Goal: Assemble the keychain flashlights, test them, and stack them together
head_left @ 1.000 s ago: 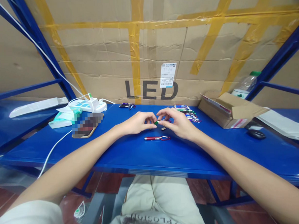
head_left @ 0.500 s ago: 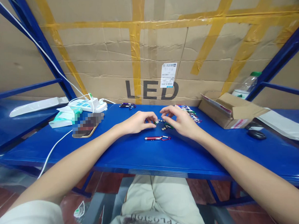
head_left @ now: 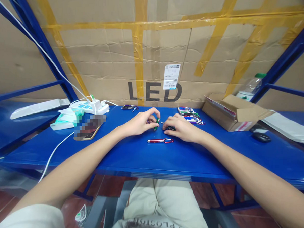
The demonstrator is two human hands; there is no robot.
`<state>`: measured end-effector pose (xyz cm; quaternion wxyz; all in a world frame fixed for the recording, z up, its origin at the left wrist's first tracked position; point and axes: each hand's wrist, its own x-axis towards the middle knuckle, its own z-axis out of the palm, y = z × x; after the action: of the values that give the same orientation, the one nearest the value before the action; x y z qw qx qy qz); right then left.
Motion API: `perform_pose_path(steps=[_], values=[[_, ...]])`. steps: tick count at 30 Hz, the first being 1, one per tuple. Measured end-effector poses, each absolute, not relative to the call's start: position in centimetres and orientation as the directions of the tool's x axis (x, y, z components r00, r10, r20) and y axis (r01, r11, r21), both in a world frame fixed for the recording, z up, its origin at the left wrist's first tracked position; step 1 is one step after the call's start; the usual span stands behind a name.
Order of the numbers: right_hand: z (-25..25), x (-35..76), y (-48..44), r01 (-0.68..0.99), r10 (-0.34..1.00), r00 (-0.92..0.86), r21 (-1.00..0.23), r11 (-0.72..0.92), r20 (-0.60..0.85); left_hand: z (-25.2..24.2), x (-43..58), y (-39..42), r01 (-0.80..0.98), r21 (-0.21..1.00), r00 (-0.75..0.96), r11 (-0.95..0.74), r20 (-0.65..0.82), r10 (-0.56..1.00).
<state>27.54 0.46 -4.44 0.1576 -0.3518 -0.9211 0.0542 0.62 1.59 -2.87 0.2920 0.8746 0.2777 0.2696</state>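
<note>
My left hand (head_left: 143,122) is closed, thumb and fingers pinching a small green flashlight tube (head_left: 157,123) held upright just above the table. Close by, my right hand (head_left: 181,127) rests low on the tabletop with its fingers curled down. Beneath those fingers shows a dark green piece (head_left: 171,128), partly hidden; what the fingertips pinch is covered. Between the hands lie small silver button cells (head_left: 162,122). A red keychain flashlight (head_left: 155,141) with a red carabiner clip lies in front of both hands.
Several coloured keychain flashlights (head_left: 185,111) lie in a row behind my right hand, and a few darker ones (head_left: 128,107) at the back. A phone (head_left: 91,130) and power strip (head_left: 101,106) are left; an open cardboard box (head_left: 232,113) and black mouse (head_left: 260,137) are right.
My right hand has come down onto the small parts it hovered over, covering most of them. My left hand has tipped the green tube upright, so more of it shows.
</note>
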Motion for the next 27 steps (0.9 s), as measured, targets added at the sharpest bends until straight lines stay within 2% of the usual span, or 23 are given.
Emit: perform_pose_path(steps=[10,17,27], values=[[-4.45,27.68,0.62,0.641,0.674,-0.706,-0.206,0.739,0.218,-3.00,0.54,1.75,0.332,0.623,0.712,-0.709,0.328,0.621],[-4.34,27.57,0.30,0.631,0.665,-0.715,-0.210,0.747,0.214,-2.91,0.40,1.72,0.417,0.535,0.697,-0.734,0.330,0.637],[-4.24,27.44,0.07,0.575,0.623,-0.748,-0.245,0.781,0.229,-2.70,0.30,1.80,0.464,0.299,0.758,-0.834,0.352,0.548]])
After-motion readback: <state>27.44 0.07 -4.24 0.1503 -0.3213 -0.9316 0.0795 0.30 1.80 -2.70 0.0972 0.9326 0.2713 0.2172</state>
